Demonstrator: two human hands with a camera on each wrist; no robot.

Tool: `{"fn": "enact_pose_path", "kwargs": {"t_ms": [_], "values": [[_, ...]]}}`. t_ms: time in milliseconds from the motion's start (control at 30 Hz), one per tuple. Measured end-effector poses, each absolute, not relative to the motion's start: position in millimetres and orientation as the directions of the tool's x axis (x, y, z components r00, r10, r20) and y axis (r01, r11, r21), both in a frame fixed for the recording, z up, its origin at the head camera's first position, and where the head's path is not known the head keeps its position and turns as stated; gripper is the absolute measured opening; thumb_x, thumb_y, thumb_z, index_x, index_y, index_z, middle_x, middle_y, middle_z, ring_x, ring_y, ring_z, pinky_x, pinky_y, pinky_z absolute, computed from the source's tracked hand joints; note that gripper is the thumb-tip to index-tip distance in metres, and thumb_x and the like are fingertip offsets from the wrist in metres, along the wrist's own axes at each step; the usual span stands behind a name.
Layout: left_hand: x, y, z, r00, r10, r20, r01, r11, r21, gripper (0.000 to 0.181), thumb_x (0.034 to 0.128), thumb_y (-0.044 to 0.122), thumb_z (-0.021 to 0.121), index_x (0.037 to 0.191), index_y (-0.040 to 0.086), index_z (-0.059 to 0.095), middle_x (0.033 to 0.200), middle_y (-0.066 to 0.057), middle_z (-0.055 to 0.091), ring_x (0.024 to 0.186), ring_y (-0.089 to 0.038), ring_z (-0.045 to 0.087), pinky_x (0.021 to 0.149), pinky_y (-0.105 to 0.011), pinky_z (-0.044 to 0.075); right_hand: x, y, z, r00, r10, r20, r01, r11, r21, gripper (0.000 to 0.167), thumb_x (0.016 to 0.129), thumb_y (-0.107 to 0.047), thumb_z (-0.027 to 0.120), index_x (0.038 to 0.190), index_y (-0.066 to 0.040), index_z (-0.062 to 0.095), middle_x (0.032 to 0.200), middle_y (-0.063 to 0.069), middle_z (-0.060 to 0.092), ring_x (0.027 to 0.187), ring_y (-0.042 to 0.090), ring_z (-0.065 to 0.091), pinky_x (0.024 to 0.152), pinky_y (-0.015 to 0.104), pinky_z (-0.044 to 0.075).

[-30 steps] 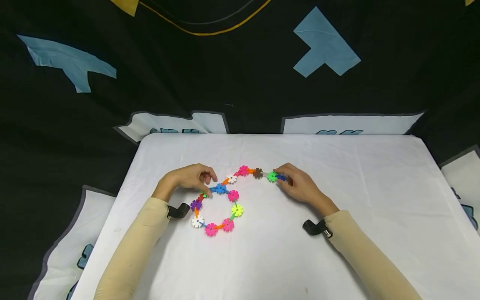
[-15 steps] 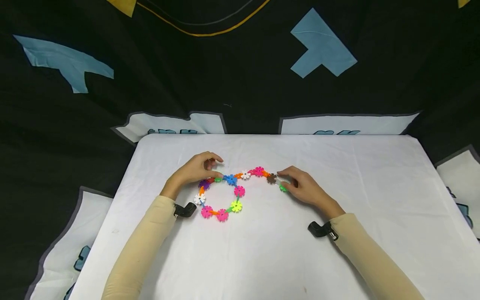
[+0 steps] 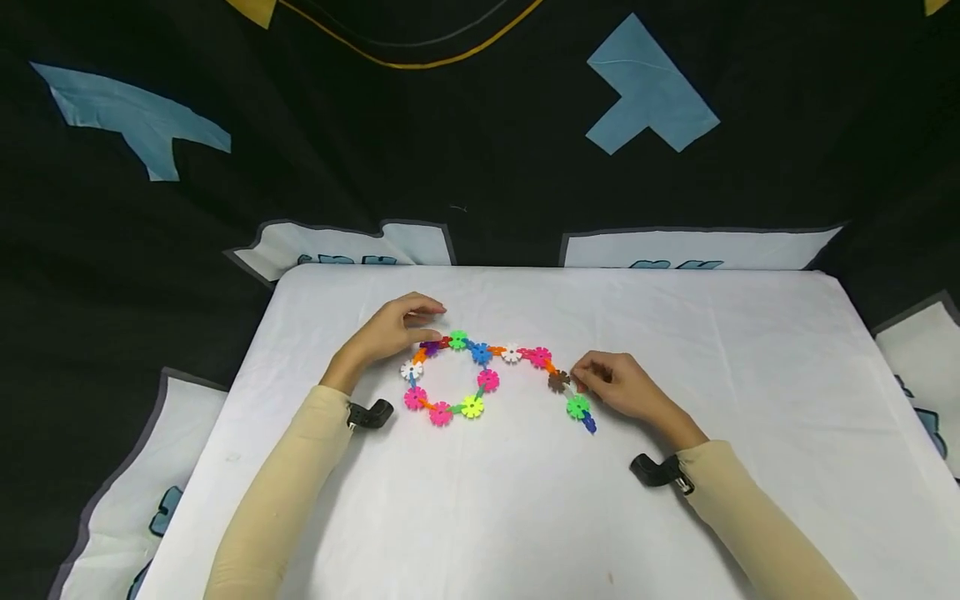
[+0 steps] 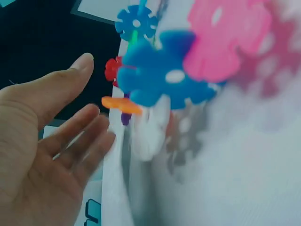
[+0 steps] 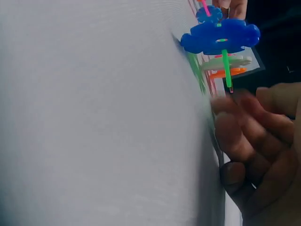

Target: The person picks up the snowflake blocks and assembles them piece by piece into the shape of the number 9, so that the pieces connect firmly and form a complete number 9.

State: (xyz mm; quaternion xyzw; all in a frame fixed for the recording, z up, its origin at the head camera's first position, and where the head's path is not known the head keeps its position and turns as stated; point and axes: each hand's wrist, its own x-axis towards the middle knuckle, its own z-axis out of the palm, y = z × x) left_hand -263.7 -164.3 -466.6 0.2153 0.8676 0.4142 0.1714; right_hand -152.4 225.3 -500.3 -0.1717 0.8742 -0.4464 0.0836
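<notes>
A chain of flower-shaped interlocking plastic discs lies on the white table, many-coloured. Its left part forms a ring with a yellow disc (image 3: 472, 407) and a blue disc (image 3: 481, 353). From the ring a tail runs right past a white disc (image 3: 511, 354), then bends toward the person through a brown disc (image 3: 558, 382) and a green disc (image 3: 578, 407) to a dark blue end disc (image 3: 589, 424). My left hand (image 3: 397, 329) is loosely spread, thumb by the ring's purple disc (image 3: 430, 347). My right hand (image 3: 618, 383) has curled fingers pinching near the brown disc; its fingertips are blurred in the right wrist view.
The white cloth-covered table (image 3: 480, 517) extends on all sides of the chain. Black wrist mounts sit on the left sleeve (image 3: 277, 492) and the right sleeve (image 3: 765, 517). A dark curtain (image 3: 480, 150) with light blue patches hangs behind the table's far edge.
The ring has shifted away from the person and turned, with the left hand following. The tail's right end has swung toward the person; the right hand has moved slightly right and nearer.
</notes>
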Motion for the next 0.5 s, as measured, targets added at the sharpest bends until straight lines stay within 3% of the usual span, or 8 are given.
{"fn": "enact_pose_path", "kwargs": {"t_ms": [33, 133, 267, 500], "values": [[-264.0, -165.0, -466.0, -0.854, 0.506, -0.123, 0.232, 0.582, 0.780, 0.045, 0.0852, 0.026, 0.078, 0.123, 0.007, 0.064, 0.115, -0.012, 0.061, 0.104, -0.025, 0.060, 0.095, -0.040, 0.049, -152.6, 225.2, -500.4, -0.925, -0.380, 0.017, -0.237, 0.538, -0.809, 0.014, 0.097, -0.012, 0.060, 0.107, -0.011, 0.070, 0.083, 0.001, 0.066, 0.057, 0.009, 0.050, 0.051, 0.023, 0.043], [-263.9, -168.1, -465.8, -0.852, 0.481, -0.206, 0.217, 0.683, 0.698, 0.045, 0.0810, 0.036, 0.080, 0.116, 0.011, 0.066, 0.092, -0.009, 0.059, 0.077, -0.019, 0.055, 0.072, -0.032, 0.048, -153.7, 223.7, -499.4, -0.913, -0.407, 0.018, -0.254, 0.534, -0.807, 0.031, 0.095, -0.010, 0.062, 0.127, -0.010, 0.063, 0.095, 0.002, 0.065, 0.065, 0.010, 0.051, 0.056, 0.021, 0.043], [-262.7, -169.1, -469.1, -0.809, 0.498, -0.311, 0.167, 0.704, 0.690, 0.043, 0.0797, 0.034, 0.082, 0.113, 0.013, 0.066, 0.080, -0.005, 0.054, 0.055, -0.014, 0.050, 0.055, -0.026, 0.044, -153.9, 222.3, -498.0, -0.892, -0.451, -0.031, -0.243, 0.536, -0.808, 0.032, 0.096, -0.012, 0.061, 0.128, -0.010, 0.064, 0.096, 0.001, 0.065, 0.072, 0.012, 0.049, 0.060, 0.021, 0.041], [-265.9, -162.4, -477.0, -0.817, 0.539, -0.205, 0.167, 0.561, 0.811, 0.045, 0.0788, 0.025, 0.083, 0.118, 0.012, 0.066, 0.093, -0.008, 0.059, 0.065, -0.014, 0.052, 0.067, -0.023, 0.044, -153.8, 221.8, -495.8, -0.897, -0.439, -0.051, -0.225, 0.554, -0.801, 0.028, 0.097, -0.012, 0.061, 0.124, -0.011, 0.065, 0.087, -0.001, 0.060, 0.074, 0.013, 0.048, 0.061, 0.021, 0.040]]}}
